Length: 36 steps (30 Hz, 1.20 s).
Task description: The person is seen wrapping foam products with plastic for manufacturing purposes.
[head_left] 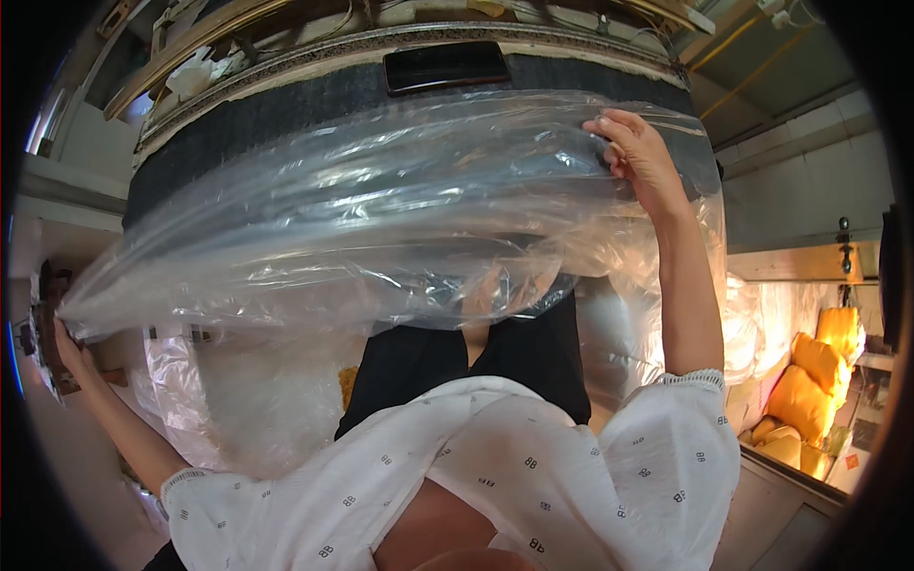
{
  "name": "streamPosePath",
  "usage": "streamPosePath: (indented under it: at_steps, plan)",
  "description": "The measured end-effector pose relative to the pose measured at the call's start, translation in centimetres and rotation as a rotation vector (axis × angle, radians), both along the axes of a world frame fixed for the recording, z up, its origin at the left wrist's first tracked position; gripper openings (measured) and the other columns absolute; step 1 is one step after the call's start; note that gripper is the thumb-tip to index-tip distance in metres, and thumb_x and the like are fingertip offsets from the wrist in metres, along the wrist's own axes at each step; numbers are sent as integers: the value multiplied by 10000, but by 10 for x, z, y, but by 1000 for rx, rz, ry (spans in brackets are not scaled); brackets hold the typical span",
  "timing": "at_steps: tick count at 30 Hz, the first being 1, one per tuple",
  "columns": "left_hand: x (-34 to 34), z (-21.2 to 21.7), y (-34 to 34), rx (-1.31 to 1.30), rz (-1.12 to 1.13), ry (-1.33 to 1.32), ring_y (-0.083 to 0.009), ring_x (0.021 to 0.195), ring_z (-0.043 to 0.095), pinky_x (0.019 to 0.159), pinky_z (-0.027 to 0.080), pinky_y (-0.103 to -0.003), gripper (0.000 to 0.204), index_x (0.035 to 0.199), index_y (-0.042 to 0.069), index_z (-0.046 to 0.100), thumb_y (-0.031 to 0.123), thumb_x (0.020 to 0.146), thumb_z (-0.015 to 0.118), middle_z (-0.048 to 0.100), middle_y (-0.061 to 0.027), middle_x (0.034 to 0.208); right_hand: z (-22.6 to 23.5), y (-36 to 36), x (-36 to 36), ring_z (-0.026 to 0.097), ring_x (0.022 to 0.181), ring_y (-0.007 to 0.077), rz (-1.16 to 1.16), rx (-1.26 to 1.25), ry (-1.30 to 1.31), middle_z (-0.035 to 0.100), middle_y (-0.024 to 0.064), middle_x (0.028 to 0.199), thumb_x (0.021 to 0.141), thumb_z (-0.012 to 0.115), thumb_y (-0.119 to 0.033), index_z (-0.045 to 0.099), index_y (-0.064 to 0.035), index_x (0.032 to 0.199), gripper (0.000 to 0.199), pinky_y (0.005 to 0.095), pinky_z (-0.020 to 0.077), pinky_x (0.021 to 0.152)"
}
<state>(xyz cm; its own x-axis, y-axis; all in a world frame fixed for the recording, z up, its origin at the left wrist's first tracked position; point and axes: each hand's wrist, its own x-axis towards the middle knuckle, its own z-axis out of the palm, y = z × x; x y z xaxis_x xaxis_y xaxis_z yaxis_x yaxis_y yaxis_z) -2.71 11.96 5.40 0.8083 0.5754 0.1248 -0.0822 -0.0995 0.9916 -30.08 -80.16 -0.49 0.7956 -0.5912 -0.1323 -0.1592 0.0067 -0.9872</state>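
- Across the middle of the view, a large clear plastic sheet [381, 219] is stretched wide between both hands, crinkled and glossy, with long folds running sideways.
- At the far left edge, the left hand [65, 338] grips the gathered corner of the sheet; its fingers seem closed on it, though the rim of the picture blurs them.
- Upper right, the right hand [640, 157] has its fingers curled over the sheet's top edge, pinching the film.
- Behind the sheet stands a big round drum-like machine [286, 114] with a dark band and a small black panel [446, 67] near its top rim.
- Low down, white patterned sleeves [533, 457] fill the view, and more plastic [257, 400] hangs below.
- Yellow sacks [809, 381] sit at the right edge.
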Motion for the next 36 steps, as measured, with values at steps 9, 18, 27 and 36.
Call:
streamPosePath:
  at_steps: [9, 18, 27, 36]
  plan:
    - [-53, -36, -66, 1650, 24, 594, -311, 1037, 541, 885, 437, -392, 370, 1127, 71, 596, 260, 809, 608, 584, -154, 1098, -18, 10, -26, 475, 670, 37, 126, -394, -199, 542, -43, 726, 822, 605, -99, 600, -8, 1003, 203, 178, 395, 608]
    - [-123, 0, -592, 962, -1164, -404, -177, 965, 573, 842, 431, -263, 207, 1030, 27, 636, 132, 857, 587, 605, -69, 1006, -9, 22, -48, 432, 642, 29, 156, -358, -197, 497, -41, 701, 810, 595, -72, 559, 0, 1077, 278, 183, 374, 583]
    - [-172, -43, -778, 706, -1588, -830, -161, 834, 603, 707, 491, -247, 264, 1030, 84, 668, 123, 770, 691, 610, -48, 948, 10, 31, -65, 423, 629, 15, 249, 62, -217, 511, -43, 735, 819, 601, -106, 527, -13, 1151, 353, 156, 343, 580]
    - [-198, -80, -773, -286, -1638, -280, -103, 829, 573, 754, 468, -225, 85, 983, 59, 563, 85, 910, 528, 600, -22, 908, 33, -33, -70, 542, 759, 133, 151, -1216, -292, 558, 41, 747, 843, 564, -167, 608, -69, 971, 167, 241, 428, 708]
